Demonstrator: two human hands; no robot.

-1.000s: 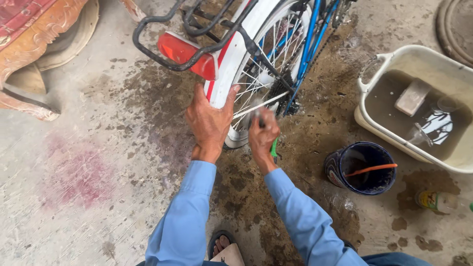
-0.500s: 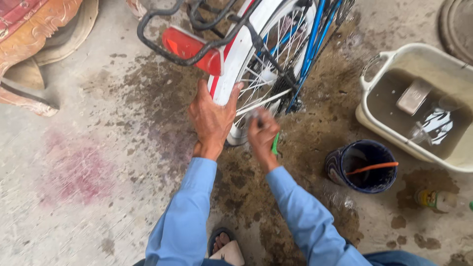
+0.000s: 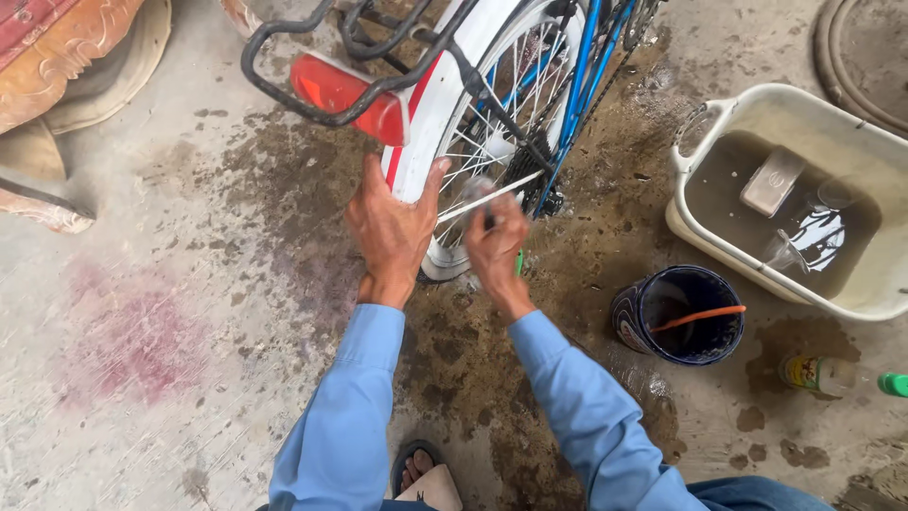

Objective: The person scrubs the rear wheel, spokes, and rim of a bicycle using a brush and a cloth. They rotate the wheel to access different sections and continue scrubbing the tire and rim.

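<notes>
Left hand (image 3: 392, 232) spread flat against white rear mudguard (image 3: 426, 123), centre frame. Right hand (image 3: 497, 248) clenched around small green-handled tool (image 3: 519, 262) at wheel spokes (image 3: 492, 132). Probably rigid, wet, slick; best steadied at mudguard or rim.

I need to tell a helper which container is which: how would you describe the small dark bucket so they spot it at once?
Start at the bicycle's rear wheel, then look to the wet concrete past the right hand. There stands the round dark-blue bucket, just below the large white tub of murky water. It alone is round, with an orange stick lying across its mouth.
</notes>
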